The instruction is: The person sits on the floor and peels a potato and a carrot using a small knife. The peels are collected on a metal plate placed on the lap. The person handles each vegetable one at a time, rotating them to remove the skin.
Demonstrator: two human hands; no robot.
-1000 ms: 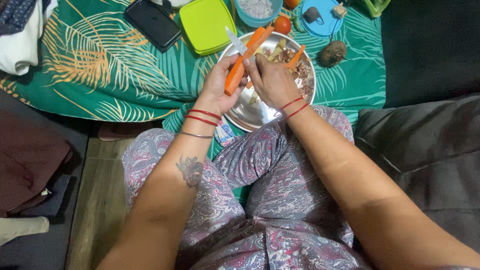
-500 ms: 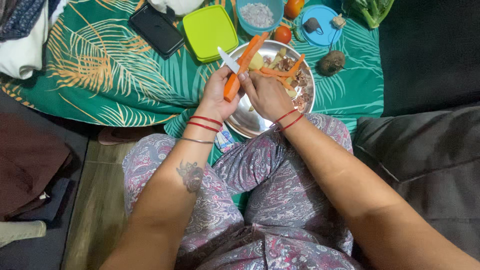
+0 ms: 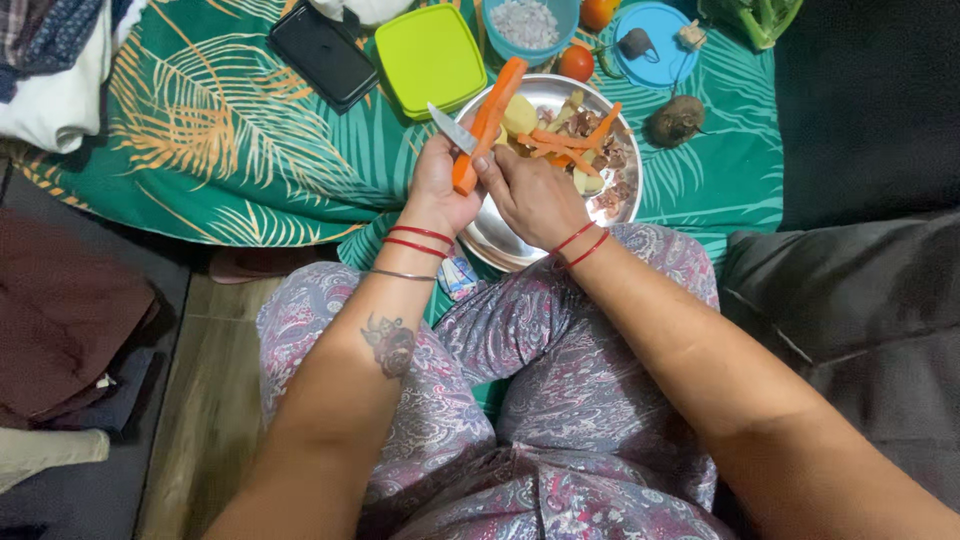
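The long orange carrot (image 3: 487, 120) sits in the left hand (image 3: 440, 185), held over the near edge of the round steel plate (image 3: 500, 240). Its long axis runs diagonally: the thick end is down in the palm, and the thinner end points up and away to the right, toward the blue bowl of chopped white bits (image 3: 527, 22). The left grip is wrapped tight around the carrot's lower part. The right hand (image 3: 535, 195) is closed on a small knife (image 3: 452, 128), whose pale blade lies across the carrot and sticks out to the left of it.

Compared with half a second earlier, the blade has slid lower along the carrot, and both hands have shifted slightly up and to the right over the plate.

Orange peel strips (image 3: 565, 145) and pale vegetable pieces lie in the plate. Everything rests on a green cloth with a palm-leaf print (image 3: 220, 130), spread on the floor. On it are a lime-green square lid (image 3: 430, 58), a black phone (image 3: 325, 52), a red tomato (image 3: 576, 62) and a brown beetroot (image 3: 674, 120). A dark grey cushion (image 3: 850, 300) lies at the right.
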